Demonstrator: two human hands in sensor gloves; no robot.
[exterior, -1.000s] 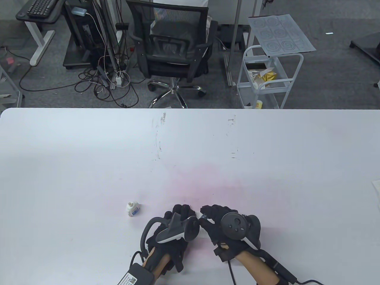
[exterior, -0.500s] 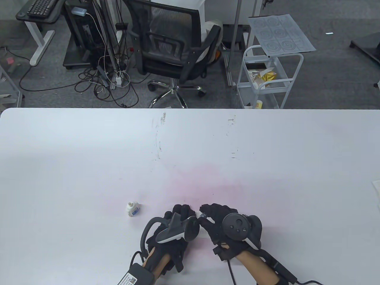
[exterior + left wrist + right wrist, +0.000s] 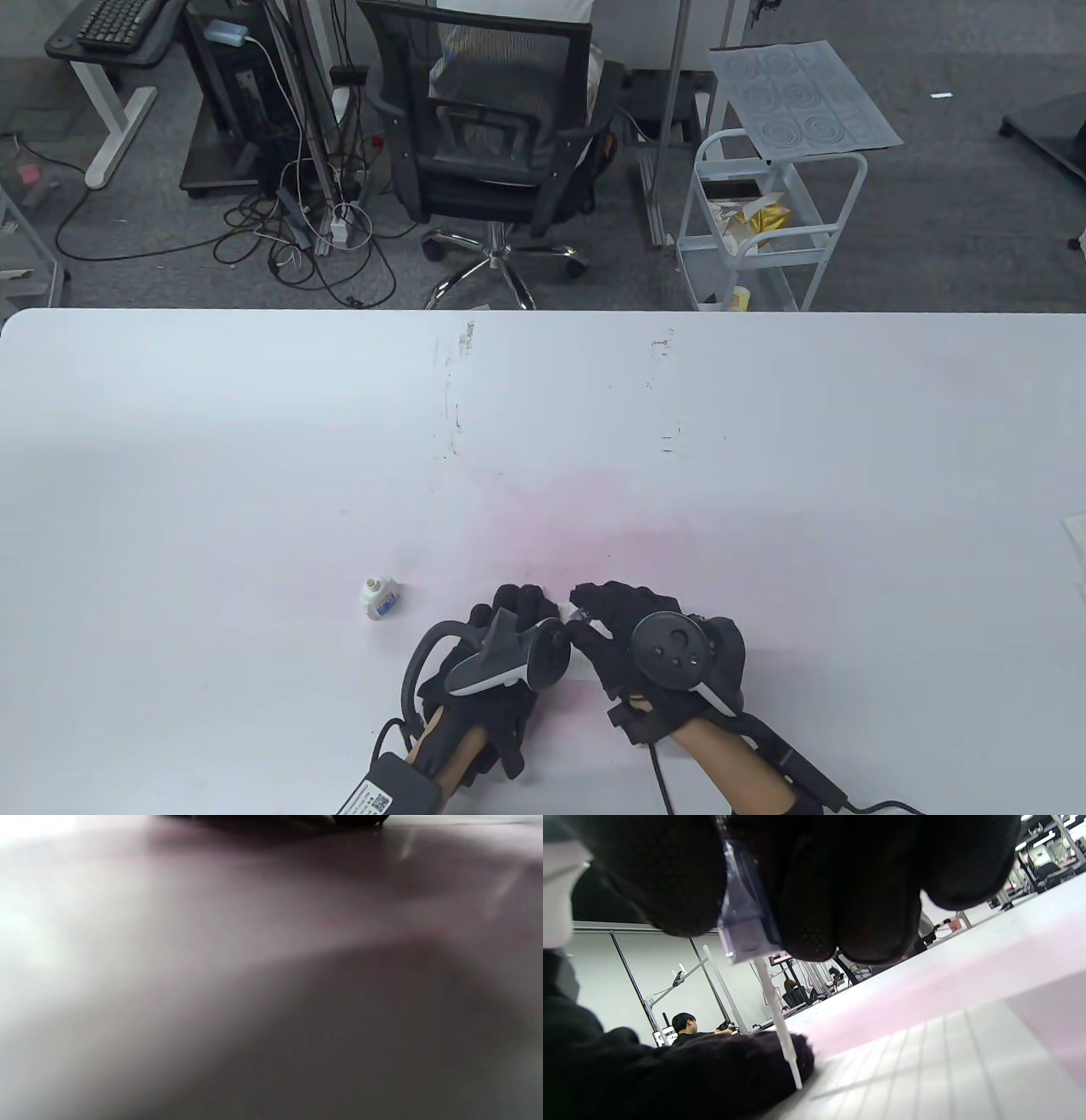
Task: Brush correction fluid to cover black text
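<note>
A small white correction fluid bottle point(image 3: 379, 598) stands uncapped on the table, left of my hands. My right hand point(image 3: 591, 607) pinches the clear bluish brush cap point(image 3: 745, 921). Its thin white brush stem point(image 3: 778, 1027) points down, and the tip touches a lined sheet of paper point(image 3: 946, 1060). My left hand point(image 3: 517, 601) rests on the same paper point(image 3: 585, 669) just left of the brush, with its fingers point(image 3: 712, 1065) lying beside the tip. The black text is hidden under my hands. The left wrist view shows only a blurred surface.
The white table point(image 3: 254, 441) has a faint pink stain point(image 3: 594, 526) beyond my hands. A paper edge point(image 3: 1076, 535) shows at the table's right edge. An office chair point(image 3: 492, 127) and a white cart point(image 3: 764, 221) stand beyond the far edge.
My hands have barely moved; the right hand shifted very slightly at the paper. The office chair behind the table swivelled and turned back.
</note>
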